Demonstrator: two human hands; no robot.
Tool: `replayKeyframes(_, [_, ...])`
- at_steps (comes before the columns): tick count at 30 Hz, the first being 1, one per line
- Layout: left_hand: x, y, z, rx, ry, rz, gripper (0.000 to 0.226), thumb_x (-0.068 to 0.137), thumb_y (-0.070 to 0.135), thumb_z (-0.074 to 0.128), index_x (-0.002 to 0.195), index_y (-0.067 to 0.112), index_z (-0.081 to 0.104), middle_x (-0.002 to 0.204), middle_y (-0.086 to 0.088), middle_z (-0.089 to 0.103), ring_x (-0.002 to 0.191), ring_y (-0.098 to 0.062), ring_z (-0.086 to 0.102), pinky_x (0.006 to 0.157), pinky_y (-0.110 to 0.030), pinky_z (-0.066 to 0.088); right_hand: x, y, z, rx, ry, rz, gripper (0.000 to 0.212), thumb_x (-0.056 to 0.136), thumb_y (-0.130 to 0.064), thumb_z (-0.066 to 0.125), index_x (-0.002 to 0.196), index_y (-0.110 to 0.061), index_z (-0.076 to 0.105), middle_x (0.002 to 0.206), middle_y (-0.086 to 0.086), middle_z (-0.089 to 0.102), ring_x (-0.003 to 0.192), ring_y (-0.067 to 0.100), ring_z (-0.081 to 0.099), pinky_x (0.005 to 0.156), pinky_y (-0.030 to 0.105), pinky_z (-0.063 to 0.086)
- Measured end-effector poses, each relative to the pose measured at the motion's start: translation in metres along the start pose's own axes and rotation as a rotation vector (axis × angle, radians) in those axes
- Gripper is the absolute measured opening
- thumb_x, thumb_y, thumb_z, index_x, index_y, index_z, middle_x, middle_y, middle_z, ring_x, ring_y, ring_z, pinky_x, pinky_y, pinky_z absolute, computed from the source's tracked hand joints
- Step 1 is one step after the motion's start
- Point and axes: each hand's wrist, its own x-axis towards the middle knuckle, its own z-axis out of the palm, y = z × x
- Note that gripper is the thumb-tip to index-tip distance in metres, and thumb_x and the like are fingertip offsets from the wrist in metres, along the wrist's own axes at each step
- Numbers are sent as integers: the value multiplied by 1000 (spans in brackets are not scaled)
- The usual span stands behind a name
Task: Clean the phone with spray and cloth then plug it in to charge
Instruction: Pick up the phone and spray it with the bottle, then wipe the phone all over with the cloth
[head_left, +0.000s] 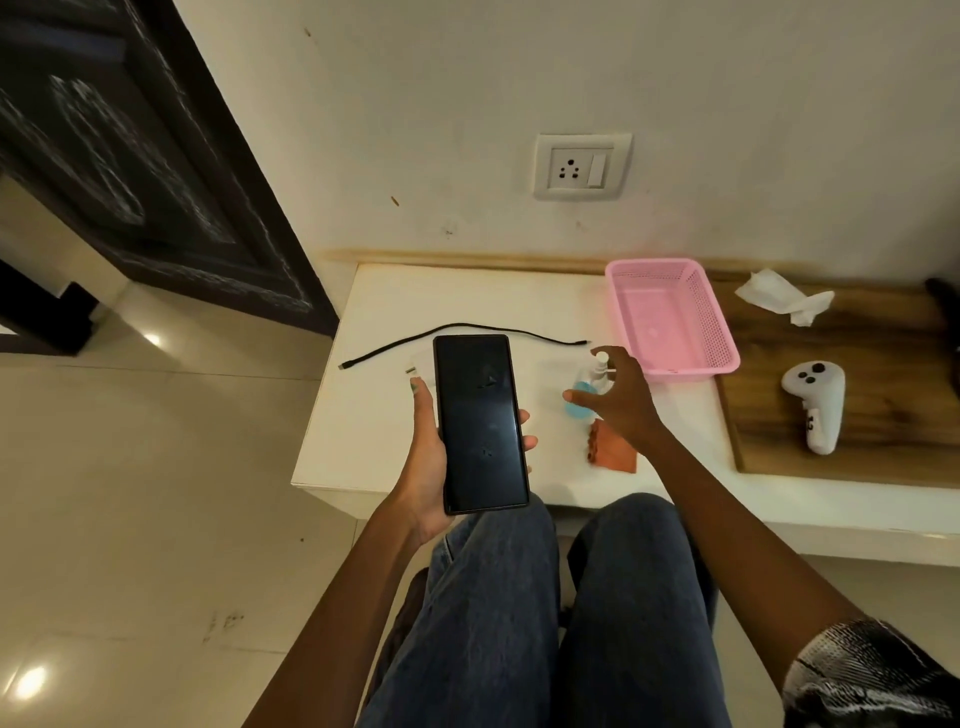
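Note:
My left hand (426, 457) holds a black phone (480, 423) screen up, above the near edge of the white table (363, 415). My right hand (615, 397) hovers with fingers spread over a small spray bottle (592, 382) with a white pump top and blue liquid; it does not grip it. An orange cloth (613, 452) lies folded on the table just under my right wrist. A black charging cable (467, 332) lies loose behind the phone. A white charger plug (418, 364) peeks out behind the phone's top left corner.
A wall socket with switch (582, 166) sits above the table. A pink basket (670, 317) stands at the back right. A wooden board (857, 395) carries a white game controller (815, 405) and a crumpled tissue (784, 296). My jeans-clad knees touch the table's front.

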Motion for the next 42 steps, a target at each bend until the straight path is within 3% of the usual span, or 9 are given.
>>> replayKeyframes(3, [-1, -2, 2, -12, -3, -1, 92, 67, 83, 27, 120, 18, 64, 124, -14, 63, 111, -32, 61, 101, -52, 43, -2, 11, -10, 3, 10, 70, 74, 69, -22, 82, 130, -11, 42, 130, 12, 46, 115, 26, 48, 98, 44, 45])
replayKeyframes(7, [-1, -5, 4, -30, -8, -3, 91, 72, 83, 23, 119, 18, 65, 121, -14, 63, 107, -31, 61, 100, -51, 42, -7, 39, -13, -91, 91, 238, 57, 73, -38, 76, 118, -11, 53, 126, 12, 50, 112, 26, 52, 96, 42, 47])
replayKeyframes(13, [-4, -8, 9, -37, -14, -17, 91, 73, 83, 21, 117, 18, 67, 118, -13, 65, 107, -31, 61, 95, -48, 47, -13, 67, 3, -531, -129, 395, 69, 67, -58, 70, 122, -22, 50, 130, 4, 50, 121, 27, 45, 98, 40, 40])
replayKeyframes(19, [-16, -6, 11, -54, -41, -15, 90, 70, 84, 24, 116, 20, 67, 119, -13, 66, 109, -31, 62, 95, -49, 47, -20, 72, 3, -512, -119, 386, 37, 71, -43, 69, 90, -14, 58, 100, 6, 65, 92, 23, 57, 84, 36, 49])
replayKeyframes(23, [-27, -3, 10, -79, -85, -12, 86, 69, 82, 28, 116, 21, 67, 122, -13, 65, 111, -33, 62, 95, -51, 47, -43, 49, -3, -128, -39, 296, 23, 73, -24, 76, 80, -14, 57, 93, 12, 66, 71, 13, 54, 66, 26, 44])
replayKeyframes(26, [-36, -2, 11, -113, -118, -19, 83, 74, 79, 27, 114, 19, 68, 118, -13, 67, 105, -31, 64, 96, -52, 45, -77, 16, -11, 275, 10, 246, 24, 76, -21, 75, 92, -18, 57, 97, 8, 65, 77, 12, 60, 59, 17, 46])
replayKeyframes(33, [-64, -8, 25, -167, -219, -45, 75, 81, 71, 31, 113, 15, 69, 111, -11, 69, 98, -27, 63, 98, -48, 42, -144, -72, -38, 635, 150, 146, 46, 81, -22, 69, 124, -14, 53, 115, 1, 63, 104, 20, 61, 88, 34, 51])
replayKeyframes(36, [-77, -10, 33, -177, -274, -50, 74, 80, 70, 33, 113, 14, 69, 107, -11, 69, 94, -25, 62, 92, -44, 49, -162, -107, -55, 619, 243, -34, 31, 82, -21, 67, 111, -17, 59, 99, -14, 65, 98, 15, 64, 83, 27, 55])
replayKeyframes(42, [-97, -13, 47, -81, -255, -25, 71, 87, 66, 27, 118, 15, 65, 111, -15, 67, 95, -30, 63, 88, -47, 50, -187, -156, -57, 107, 401, -555, 13, 83, -10, 66, 95, -10, 62, 84, -21, 58, 84, -8, 60, 73, 5, 48])
